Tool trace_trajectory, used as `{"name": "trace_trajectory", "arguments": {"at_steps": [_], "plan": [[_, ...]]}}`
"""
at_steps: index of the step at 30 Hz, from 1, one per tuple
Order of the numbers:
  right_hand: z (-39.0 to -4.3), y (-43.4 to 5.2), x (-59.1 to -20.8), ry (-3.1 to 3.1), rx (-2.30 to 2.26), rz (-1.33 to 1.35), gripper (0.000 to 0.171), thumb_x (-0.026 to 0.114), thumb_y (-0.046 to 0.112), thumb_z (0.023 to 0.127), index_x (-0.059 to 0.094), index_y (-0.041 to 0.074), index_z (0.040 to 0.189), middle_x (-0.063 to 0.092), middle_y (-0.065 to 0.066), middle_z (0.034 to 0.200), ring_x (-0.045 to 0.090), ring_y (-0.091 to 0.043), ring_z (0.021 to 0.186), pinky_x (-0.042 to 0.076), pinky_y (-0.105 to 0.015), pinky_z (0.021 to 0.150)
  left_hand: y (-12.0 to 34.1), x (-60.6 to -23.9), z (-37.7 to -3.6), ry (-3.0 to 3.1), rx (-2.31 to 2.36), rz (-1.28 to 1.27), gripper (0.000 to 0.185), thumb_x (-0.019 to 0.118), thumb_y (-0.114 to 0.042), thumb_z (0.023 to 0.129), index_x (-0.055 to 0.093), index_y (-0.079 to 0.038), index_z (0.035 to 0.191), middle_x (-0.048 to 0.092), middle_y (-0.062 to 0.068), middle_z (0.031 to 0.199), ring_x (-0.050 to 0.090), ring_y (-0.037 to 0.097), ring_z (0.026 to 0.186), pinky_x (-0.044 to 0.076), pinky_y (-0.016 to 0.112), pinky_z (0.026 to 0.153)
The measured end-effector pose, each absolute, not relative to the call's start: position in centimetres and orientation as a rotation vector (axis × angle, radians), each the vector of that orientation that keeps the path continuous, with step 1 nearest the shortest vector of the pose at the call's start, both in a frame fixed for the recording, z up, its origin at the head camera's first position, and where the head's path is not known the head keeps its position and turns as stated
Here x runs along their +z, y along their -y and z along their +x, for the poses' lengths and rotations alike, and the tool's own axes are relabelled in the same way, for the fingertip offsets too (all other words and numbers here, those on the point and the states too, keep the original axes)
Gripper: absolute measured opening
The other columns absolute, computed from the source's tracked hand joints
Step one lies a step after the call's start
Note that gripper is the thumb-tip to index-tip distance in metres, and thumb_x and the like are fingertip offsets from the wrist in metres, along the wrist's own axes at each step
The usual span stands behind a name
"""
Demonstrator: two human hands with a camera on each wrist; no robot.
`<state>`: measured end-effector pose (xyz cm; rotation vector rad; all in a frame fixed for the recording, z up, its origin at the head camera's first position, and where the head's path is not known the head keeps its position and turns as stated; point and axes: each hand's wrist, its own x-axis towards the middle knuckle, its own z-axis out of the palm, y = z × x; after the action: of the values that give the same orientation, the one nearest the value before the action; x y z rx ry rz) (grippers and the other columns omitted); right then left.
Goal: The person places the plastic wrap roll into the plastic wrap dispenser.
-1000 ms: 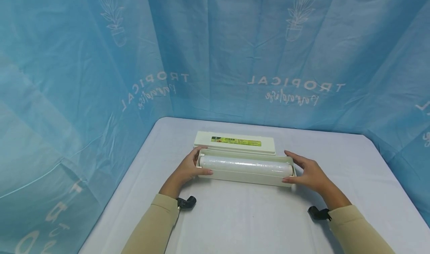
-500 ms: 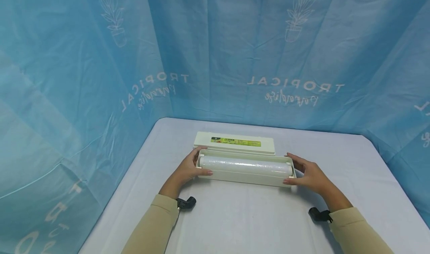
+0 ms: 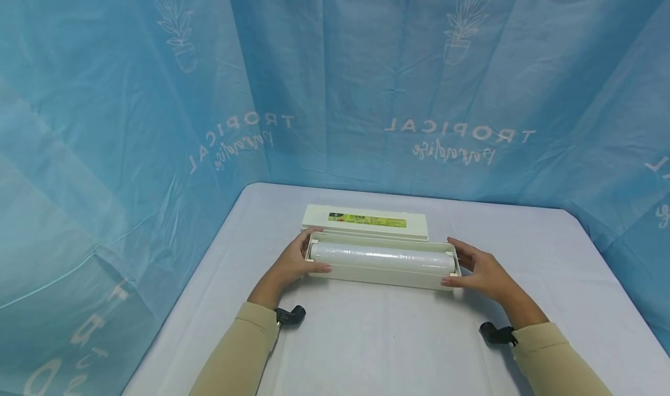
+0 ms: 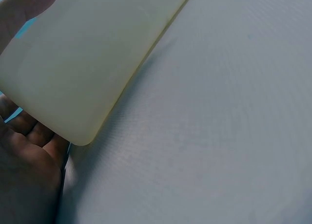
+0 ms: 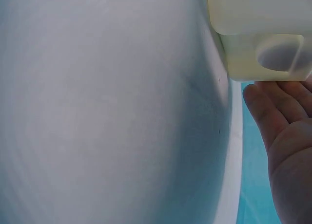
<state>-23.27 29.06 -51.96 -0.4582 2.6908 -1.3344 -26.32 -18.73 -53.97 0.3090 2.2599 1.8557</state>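
A long cream plastic cling film box [image 3: 377,275] lies crosswise with its top uncovered. Inside it runs a shiny roll of cling film [image 3: 384,257]. My left hand [image 3: 287,266] grips the box's left end, thumb along the front wall and fingers round the back. At the other end, my right hand [image 3: 484,275] holds the box likewise, its thumb on the front corner. In the right wrist view, the box's end wall [image 5: 239,58] shows a rounded cutout above my fingers. Directly behind the box rests its cream lid [image 3: 366,233], bearing a yellow-green label.
A white cloth covers the table [image 3: 387,338]. Blue printed curtains [image 3: 361,82] hang behind the table and along its left and right sides. A small black wrist camera [image 3: 290,316] sits on the left wrist, and another camera [image 3: 494,333] on the right.
My right hand has shifted very slightly right, its fingers now closer against the box's back corner. The left hand, box and lid stay essentially where they were.
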Motion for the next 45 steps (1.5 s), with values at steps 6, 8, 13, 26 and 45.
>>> {"name": "trace_trajectory", "arguments": {"at_steps": [6, 8, 13, 26, 45], "plan": [[-23.4, -29.2, -51.9, -2.638, -1.367, -0.47, 0.11, 0.097, 0.032, 0.079, 0.033, -0.001, 0.162, 0.043, -0.025, 0.159, 0.045, -0.047, 0.142, 0.042, -0.057, 0.109, 18.7, -53.9, -26.4, -2.261, 1.856, 0.299, 0.111, 0.103, -0.019, 0.067, 0.042, -0.023, 0.159, 0.058, 0.008, 0.14, 0.063, 0.031, 0.118, 0.058, 0.043, 0.094], [-23.5, -29.3, -52.0, -2.587, -1.409, -0.463, 0.109, 0.097, 0.028, 0.079, 0.032, 0.0, 0.162, 0.042, -0.023, 0.159, 0.041, -0.045, 0.145, 0.04, -0.053, 0.111, 18.7, -53.9, -26.4, -2.261, 1.855, 0.297, 0.11, 0.103, -0.02, 0.067, 0.042, -0.023, 0.159, 0.058, 0.008, 0.141, 0.063, 0.031, 0.118, 0.058, 0.043, 0.094], [-23.8, -29.5, -52.3, -2.489, -1.49, -0.477, 0.107, 0.096, 0.021, 0.079, 0.031, 0.001, 0.162, 0.042, -0.02, 0.159, 0.037, -0.042, 0.148, 0.039, -0.03, 0.11, 18.6, -53.9, -26.5, -2.248, 1.868, 0.302, 0.11, 0.103, -0.019, 0.067, 0.043, -0.023, 0.158, 0.057, 0.007, 0.143, 0.063, 0.031, 0.12, 0.057, 0.043, 0.096], [-23.7, -29.1, -52.6, -2.519, -1.46, -0.448, 0.106, 0.095, 0.027, 0.082, 0.032, 0.008, 0.164, 0.046, -0.017, 0.158, 0.051, -0.041, 0.139, 0.047, -0.052, 0.106, 18.6, -53.8, -26.6, -2.221, 1.894, 0.314, 0.11, 0.101, -0.012, 0.069, 0.041, -0.021, 0.16, 0.055, 0.009, 0.147, 0.06, 0.032, 0.124, 0.055, 0.042, 0.099], [-23.5, -29.2, -53.1, -2.527, -1.466, -0.465, 0.102, 0.096, 0.027, 0.081, 0.037, 0.01, 0.162, 0.05, -0.01, 0.154, 0.051, -0.036, 0.139, 0.047, -0.041, 0.106, 19.4, -53.6, -26.6, -2.149, 1.953, 0.377, 0.1, 0.093, -0.008, 0.08, 0.037, -0.012, 0.163, 0.046, 0.012, 0.159, 0.049, 0.033, 0.14, 0.048, 0.038, 0.108]]}}
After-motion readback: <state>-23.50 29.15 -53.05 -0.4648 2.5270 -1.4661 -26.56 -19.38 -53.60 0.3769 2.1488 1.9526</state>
